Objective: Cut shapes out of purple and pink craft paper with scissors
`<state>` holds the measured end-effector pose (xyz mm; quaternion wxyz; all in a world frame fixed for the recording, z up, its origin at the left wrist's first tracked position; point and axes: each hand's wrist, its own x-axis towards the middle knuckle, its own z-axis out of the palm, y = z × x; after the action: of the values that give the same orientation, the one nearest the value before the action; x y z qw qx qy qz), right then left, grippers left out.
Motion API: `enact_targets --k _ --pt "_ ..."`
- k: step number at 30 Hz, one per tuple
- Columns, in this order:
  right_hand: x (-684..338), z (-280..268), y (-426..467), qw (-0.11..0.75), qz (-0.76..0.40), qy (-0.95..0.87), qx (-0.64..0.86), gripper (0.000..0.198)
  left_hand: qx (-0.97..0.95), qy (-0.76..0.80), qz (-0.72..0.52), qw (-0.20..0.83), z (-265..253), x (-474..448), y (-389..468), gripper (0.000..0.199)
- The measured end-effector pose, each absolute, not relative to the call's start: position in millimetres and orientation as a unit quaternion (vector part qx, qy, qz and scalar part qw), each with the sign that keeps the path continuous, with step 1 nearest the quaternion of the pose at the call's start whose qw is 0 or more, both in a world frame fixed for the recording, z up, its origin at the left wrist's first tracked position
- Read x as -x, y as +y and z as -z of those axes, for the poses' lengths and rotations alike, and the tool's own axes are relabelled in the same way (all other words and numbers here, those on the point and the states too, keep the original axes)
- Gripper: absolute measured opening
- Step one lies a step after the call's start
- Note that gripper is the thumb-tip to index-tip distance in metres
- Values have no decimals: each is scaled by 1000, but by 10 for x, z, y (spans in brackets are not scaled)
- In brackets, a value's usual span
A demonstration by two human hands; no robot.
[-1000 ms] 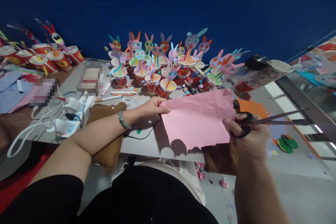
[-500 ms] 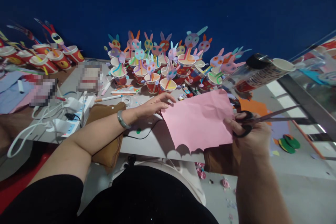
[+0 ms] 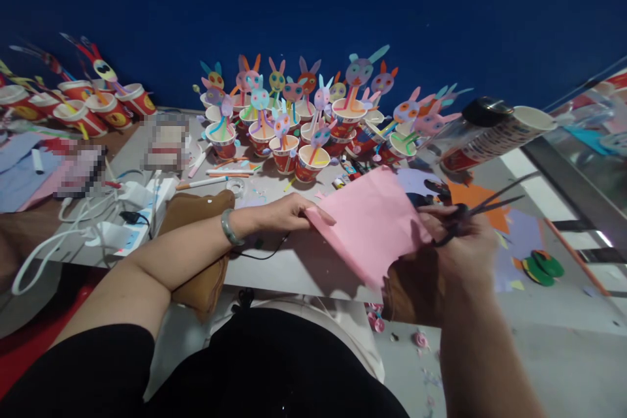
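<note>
Between my hands, above the table's front edge, hangs a sheet of pink paper (image 3: 369, 222) with scalloped cut-outs along its lower edge. My left hand (image 3: 298, 213) pinches its left edge, where the paper curls over. At the other side my right hand (image 3: 463, 245) grips the paper's right edge and also carries black-handled scissors (image 3: 494, 199), their blades parted and pointing off to the right. Part of the scissor handle is blurred and hidden by the fingers.
Paper cups with rabbit-faced paper figures (image 3: 296, 160) crowd the back of the table. A power strip (image 3: 147, 219) with white cables and a brown pouch (image 3: 196, 209) lie left. Orange paper (image 3: 477, 199), a clear bottle (image 3: 470, 124) and stacked cups (image 3: 509, 137) are right.
My left hand has closed on the pink paper's left edge, which now curls over. The sheet has tilted and bunched inward, and the scissors have shifted left a little with my right hand.
</note>
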<state>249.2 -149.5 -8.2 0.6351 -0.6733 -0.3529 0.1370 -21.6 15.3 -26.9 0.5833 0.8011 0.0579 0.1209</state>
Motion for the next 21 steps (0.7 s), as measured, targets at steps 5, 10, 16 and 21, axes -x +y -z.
enact_targets --k 5,10,16,21 --pt "-2380 100 -1630 659 -1 -395 640 29 -768 105 -171 608 277 192 147 26" --pt "-1949 96 -1845 660 -85 -399 630 43 -796 152 -195 552 239 210 122 32" --pt "-1552 176 -1843 667 -175 -400 604 48 -834 107 -209 500 215 219 75 30" --pt "-1469 276 -1788 689 -144 -379 601 38 -835 97 -188 509 238 209 61 33"
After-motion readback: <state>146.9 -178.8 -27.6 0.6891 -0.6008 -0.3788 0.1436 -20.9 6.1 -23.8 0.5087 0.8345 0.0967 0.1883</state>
